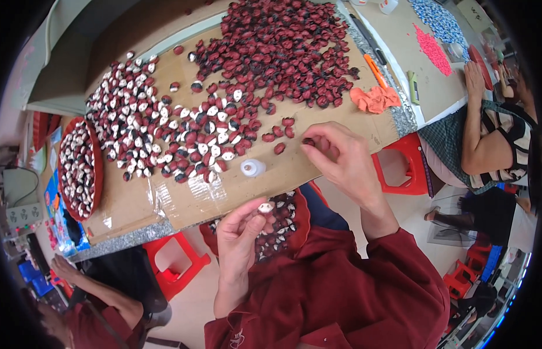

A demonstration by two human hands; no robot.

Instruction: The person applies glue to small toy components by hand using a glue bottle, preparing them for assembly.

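My left hand (239, 232) is closed, pinching a small white face-shaped piece (266, 207) with dark dots between thumb and fingers. It is over a red round tray (303, 224) at my lap, which holds dark and white pieces. Above the table's near edge, my right hand (344, 160) pinches a small dark-red shell piece (307, 141) at its fingertips. A small white bottle (252, 168) stands between the hands and the piles. Several loose dark-red shells (279, 148) lie just left of my right hand.
Cardboard (183, 200) covers the table, with a large heap of dark-red shells (288, 46) at the back and white-and-red pieces (131, 104) at left. A full red tray (98, 168), an orange cloth (374, 100) and an orange knife (374, 71) lie around. Other people sit at left and right.
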